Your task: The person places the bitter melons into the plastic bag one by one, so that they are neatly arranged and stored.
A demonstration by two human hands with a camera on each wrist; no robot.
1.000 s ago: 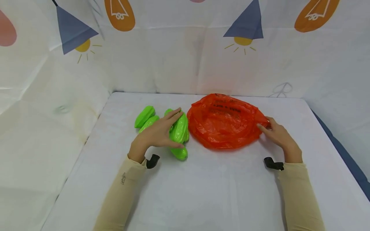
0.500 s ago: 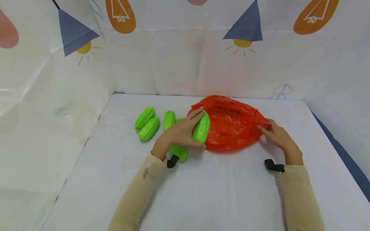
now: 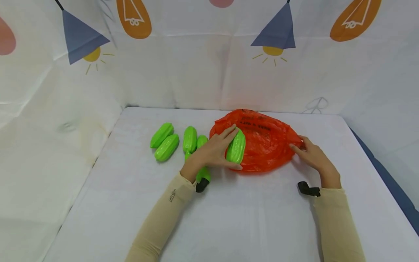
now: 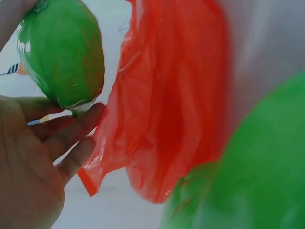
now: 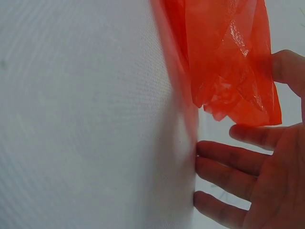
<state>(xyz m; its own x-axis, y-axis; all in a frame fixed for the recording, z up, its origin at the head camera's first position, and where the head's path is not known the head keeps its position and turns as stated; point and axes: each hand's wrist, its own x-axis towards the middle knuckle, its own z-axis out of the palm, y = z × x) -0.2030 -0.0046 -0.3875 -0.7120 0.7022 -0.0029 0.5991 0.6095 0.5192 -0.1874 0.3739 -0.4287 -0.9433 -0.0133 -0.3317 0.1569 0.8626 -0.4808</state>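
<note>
My left hand (image 3: pixel 212 152) holds a shiny green ridged gourd-like fruit (image 3: pixel 236 146) by its two ends, between thumb and fingers. In the left wrist view, this fruit (image 4: pixel 66 52) looks wrapped in clear film. It is in front of the left part of a red plastic bag (image 3: pixel 266 140), which lies puffed out and has dark print. At the bag's right end, my right hand (image 3: pixel 313 156) pinches the edge with thumb and forefinger. The right wrist view shows its other fingers (image 5: pixel 228 176) spread below the bag (image 5: pixel 228 62).
Two similar green fruits (image 3: pixel 167 147) lie together at the left. Several more, one a green fruit (image 3: pixel 190 139), lie nearer the bag, partly hidden behind my left hand and wrist. A white cloth wall (image 3: pixel 196 80) with printed lamps rises behind the white table (image 3: pixel 255 218).
From the group of green fruits, my left hand has lifted one and carried it right to the bag. The right hand has stayed at the bag's edge.
</note>
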